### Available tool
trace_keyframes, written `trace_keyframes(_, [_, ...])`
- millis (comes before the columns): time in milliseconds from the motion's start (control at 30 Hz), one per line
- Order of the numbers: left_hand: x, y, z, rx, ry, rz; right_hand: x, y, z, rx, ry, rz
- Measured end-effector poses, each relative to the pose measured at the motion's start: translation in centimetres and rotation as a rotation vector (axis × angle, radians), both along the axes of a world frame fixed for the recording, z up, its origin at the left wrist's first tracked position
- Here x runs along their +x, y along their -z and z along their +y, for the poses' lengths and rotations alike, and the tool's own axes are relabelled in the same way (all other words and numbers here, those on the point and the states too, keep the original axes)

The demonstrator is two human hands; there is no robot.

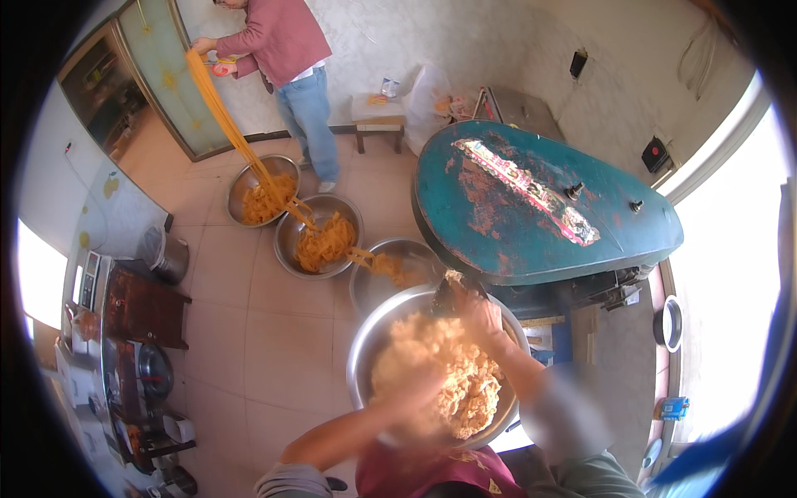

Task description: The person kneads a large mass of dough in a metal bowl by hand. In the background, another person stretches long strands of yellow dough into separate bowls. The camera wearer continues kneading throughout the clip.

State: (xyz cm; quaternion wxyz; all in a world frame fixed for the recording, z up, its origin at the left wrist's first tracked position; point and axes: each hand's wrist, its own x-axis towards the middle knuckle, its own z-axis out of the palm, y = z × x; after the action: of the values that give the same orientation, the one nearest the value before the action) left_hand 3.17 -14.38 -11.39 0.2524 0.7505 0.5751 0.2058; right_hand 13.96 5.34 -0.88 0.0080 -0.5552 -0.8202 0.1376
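Note:
A large steel basin (363, 373) of crumbly yellowish dough (476, 395) sits right in front of me. My left hand (426, 376) is over the dough inside it, badly blurred, so its fingers cannot be made out. At the basin's far rim, my right hand (479, 314) is against a dark, angular piece (443, 302) with a lump of dough at its top. Whether the hand grips that piece or only rests on it is unclear. Beyond stands a machine with a worn green metal cover (529, 199).
Three steel bowls (357, 215) on the tiled floor hold orange-yellow noodle strips (327, 246). A person (283, 46) lifts a long bundle of strips (224, 118) and holds scissors (219, 66). Left are a bin (171, 255) and a wooden cabinet (140, 308); a low stool (378, 115) stands by the wall.

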Motion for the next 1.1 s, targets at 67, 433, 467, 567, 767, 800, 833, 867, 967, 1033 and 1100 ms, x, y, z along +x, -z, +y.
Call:
trace_keyframes(67, [0.5,-1.1,-0.2,0.098,0.036,-0.069,1.2,-0.4,1.2,-0.048,0.061,-0.048])
trace_keyframes(433, [-0.3,-13.9,12.0,-0.096,0.039,0.107,2.2,0.6,3.4,0.055,-0.022,-0.031])
trace_keyframes(467, [-1.4,-14.9,12.4,-0.202,-0.065,0.122,0.4,-0.6,2.9,-0.057,-0.119,-0.110])
trace_keyframes(567, [-1.7,-9.5,14.3,0.150,-0.049,0.230,3.2,-2.5,2.6,-0.086,0.008,-0.042])
trace_keyframes(767, [-2.0,-12.4,11.4,-0.175,0.114,0.108,4.4,-5.8,0.5,-0.109,-0.046,0.111])
trace_keyframes(800, [-1.5,-12.3,10.2,-0.310,0.152,0.091,3.9,-5.6,0.7,-0.081,-0.056,0.121])
trace_keyframes(833, [-0.4,-10.6,9.2,-0.317,0.236,0.075,4.1,-5.1,0.9,-0.051,-0.058,0.126])
trace_keyframes(867, [0.8,-7.7,8.0,-0.326,0.310,0.062,4.6,-3.1,1.5,-0.031,-0.025,0.126])
trace_keyframes(967, [5.1,-6.1,4.8,-0.190,0.480,-0.223,4.5,-5.3,-0.3,-0.010,0.006,0.260])
trace_keyframes(1033, [8.8,-6.0,3.4,0.262,0.526,-0.193,4.9,-5.7,-1.3,-0.047,0.017,0.191])
trace_keyframes(1100, [11.0,-5.1,2.4,0.412,0.661,-0.061,5.1,-4.4,-1.3,-0.073,-0.005,0.145])
